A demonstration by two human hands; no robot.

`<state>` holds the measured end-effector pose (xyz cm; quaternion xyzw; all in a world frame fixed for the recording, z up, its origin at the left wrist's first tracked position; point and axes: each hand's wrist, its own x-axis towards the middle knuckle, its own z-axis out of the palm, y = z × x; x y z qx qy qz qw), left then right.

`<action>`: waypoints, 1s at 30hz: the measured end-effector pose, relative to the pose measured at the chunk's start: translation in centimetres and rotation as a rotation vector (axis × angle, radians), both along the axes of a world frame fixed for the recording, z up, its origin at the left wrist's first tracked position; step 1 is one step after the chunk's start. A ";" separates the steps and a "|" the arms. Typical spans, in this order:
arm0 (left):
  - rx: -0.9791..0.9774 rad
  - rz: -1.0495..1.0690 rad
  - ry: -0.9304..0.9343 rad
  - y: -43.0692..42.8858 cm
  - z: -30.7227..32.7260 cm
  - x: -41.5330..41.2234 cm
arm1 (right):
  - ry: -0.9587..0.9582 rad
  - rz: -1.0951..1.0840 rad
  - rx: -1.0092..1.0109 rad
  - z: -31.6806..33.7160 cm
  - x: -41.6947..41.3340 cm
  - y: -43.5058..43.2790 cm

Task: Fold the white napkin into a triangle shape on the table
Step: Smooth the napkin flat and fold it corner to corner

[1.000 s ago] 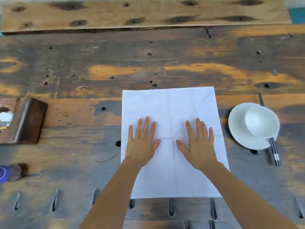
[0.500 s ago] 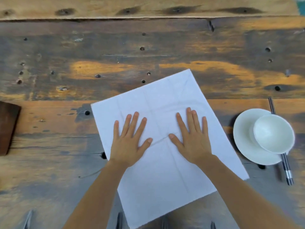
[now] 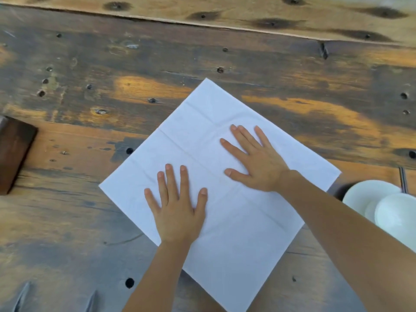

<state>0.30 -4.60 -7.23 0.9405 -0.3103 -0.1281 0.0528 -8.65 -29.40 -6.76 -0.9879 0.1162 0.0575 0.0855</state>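
Note:
The white napkin (image 3: 236, 239) lies flat and unfolded on the wooden table (image 3: 157, 64), turned like a diamond with one corner pointing away from me. Old crease lines cross it. My left hand (image 3: 177, 208) presses palm-down on its left half, fingers spread. My right hand (image 3: 256, 161) rests flat on the upper right part, fingers spread and angled to the left. Neither hand grips anything.
A white saucer (image 3: 360, 194) with a white bowl (image 3: 396, 217) on it sits at the right edge, close to the napkin's right corner, with dark chopsticks (image 3: 403, 182) behind. A dark wooden block (image 3: 13, 152) lies at the left edge.
The napkin has been turned counterclockwise under both flat hands, from square-on to a diamond. My right hand has shifted up and right, my left hand down.

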 end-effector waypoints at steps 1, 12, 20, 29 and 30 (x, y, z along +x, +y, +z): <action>-0.016 -0.014 -0.027 -0.2 0.1 0.2 | -0.030 -0.050 0.019 0.1 0.0 0.5; -0.030 -0.436 -0.089 -3.5 -0.7 6.0 | -0.056 -0.419 0.035 -1.0 -3.1 5.7; 0.046 -0.193 -0.045 3.1 0.3 12.6 | 0.080 -0.710 0.031 0.1 -8.4 1.7; -0.088 -0.257 -0.091 -0.2 1.4 11.2 | 0.035 -0.711 0.071 0.9 -5.4 3.4; -0.169 -0.352 -0.095 -2.1 1.6 10.5 | -0.027 -0.682 0.080 1.2 -4.2 4.1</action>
